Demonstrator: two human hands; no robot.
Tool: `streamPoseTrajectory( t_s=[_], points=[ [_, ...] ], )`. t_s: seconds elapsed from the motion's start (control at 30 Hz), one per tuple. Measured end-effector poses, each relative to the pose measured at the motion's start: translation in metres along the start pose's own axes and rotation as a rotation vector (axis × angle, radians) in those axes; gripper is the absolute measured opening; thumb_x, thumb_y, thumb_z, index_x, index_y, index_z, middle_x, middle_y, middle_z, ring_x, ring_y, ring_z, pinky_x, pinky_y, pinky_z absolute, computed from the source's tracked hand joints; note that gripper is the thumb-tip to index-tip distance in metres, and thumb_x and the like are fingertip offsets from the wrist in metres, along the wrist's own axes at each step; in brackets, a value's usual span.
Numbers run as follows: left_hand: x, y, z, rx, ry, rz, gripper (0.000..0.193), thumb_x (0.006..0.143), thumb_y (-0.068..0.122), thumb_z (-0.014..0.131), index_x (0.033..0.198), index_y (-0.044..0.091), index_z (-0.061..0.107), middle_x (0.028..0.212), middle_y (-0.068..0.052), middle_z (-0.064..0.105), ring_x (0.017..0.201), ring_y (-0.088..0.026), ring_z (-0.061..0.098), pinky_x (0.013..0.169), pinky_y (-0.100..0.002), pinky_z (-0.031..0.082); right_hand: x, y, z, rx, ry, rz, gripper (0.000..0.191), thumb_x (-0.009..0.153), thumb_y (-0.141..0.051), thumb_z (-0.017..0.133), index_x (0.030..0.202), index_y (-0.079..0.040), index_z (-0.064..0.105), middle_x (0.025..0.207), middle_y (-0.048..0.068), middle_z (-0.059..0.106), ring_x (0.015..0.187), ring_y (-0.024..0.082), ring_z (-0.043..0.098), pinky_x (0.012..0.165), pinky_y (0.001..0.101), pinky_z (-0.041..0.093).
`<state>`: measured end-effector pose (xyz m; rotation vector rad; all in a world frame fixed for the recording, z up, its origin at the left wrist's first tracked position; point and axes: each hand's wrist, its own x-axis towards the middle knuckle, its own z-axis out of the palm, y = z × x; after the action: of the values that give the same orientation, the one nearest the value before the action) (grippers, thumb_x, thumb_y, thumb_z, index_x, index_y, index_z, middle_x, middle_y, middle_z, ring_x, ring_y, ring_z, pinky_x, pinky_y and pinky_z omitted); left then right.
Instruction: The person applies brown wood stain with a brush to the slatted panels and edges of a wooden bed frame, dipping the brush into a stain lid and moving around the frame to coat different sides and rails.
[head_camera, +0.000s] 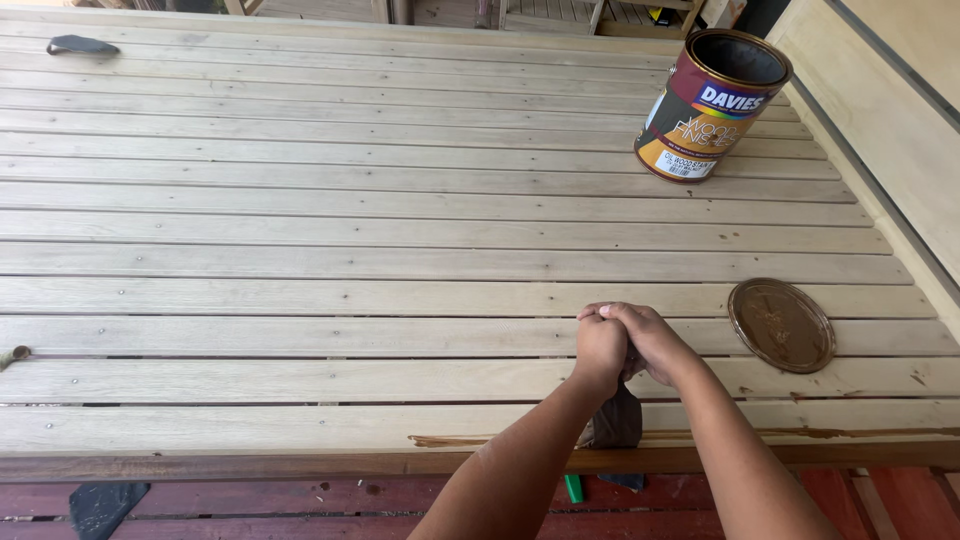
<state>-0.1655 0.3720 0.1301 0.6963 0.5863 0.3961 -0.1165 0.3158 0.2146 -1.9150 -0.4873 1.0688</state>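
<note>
Lower centre of frame: left hand (600, 345) and right hand (650, 340) pressed together, closed on a dark brown rag (615, 420) hanging below them. Slatted wooden surface (350, 250) beneath. Lid (781, 325) right; open can (712, 105) upper right.

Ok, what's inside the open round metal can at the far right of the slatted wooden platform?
Only the dark inner wall of the open round metal can shows; the camera angle hides its bottom, so any contents cannot be seen. Its lid is off.
</note>
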Motion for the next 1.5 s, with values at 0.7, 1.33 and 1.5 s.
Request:
streamPoseTrajectory(
  t_s=[0.7, 1.33, 1.5],
  points=[
    [-0.059, 0.100, -0.132, 0.309, 0.031, 0.011, 0.021, 0.094, 0.014, 0.041, 0.090, -0.003, 0.051, 0.062, -0.017, 0.055, 0.041, -0.025, 0.049, 0.033, -0.039, 0.036, 0.004, -0.009, 0.158, 0.322, -0.090, -0.076, 0.036, 0.094, -0.037, 0.055, 0.110, -0.011, 0.075, 0.077, 0.006, 0.062, 0.051, 0.020, 0.058, 0.035, 0.0353, 0.045],
    [-0.132, 0.266, -0.395, 0.376, 0.104, -0.121, 0.015, 0.094, 0.012, 0.040, 0.090, 0.002, 0.050, 0.061, -0.013, 0.051, 0.038, -0.023, 0.043, 0.032, -0.039, 0.030, 0.020, -0.071, 0.465, 0.456, -0.185, -0.068, 0.040, 0.094, -0.041, 0.055, 0.112, -0.011, 0.074, 0.073, 0.006, 0.061, 0.050, 0.020, 0.056, 0.038, 0.0372, 0.047],
    [-0.140, 0.281, -0.422, 0.378, 0.149, -0.167, 0.014, 0.096, 0.015, 0.038, 0.092, 0.005, 0.047, 0.062, -0.011, 0.049, 0.041, -0.021, 0.041, 0.034, -0.037, 0.029, 0.025, -0.072, 0.495, 0.441, -0.181, -0.070, 0.041, 0.098, -0.043, 0.055, 0.112, -0.010, 0.075, 0.071, 0.008, 0.056, 0.049, 0.020, 0.053, 0.039, 0.0376, 0.049]
  ],
)
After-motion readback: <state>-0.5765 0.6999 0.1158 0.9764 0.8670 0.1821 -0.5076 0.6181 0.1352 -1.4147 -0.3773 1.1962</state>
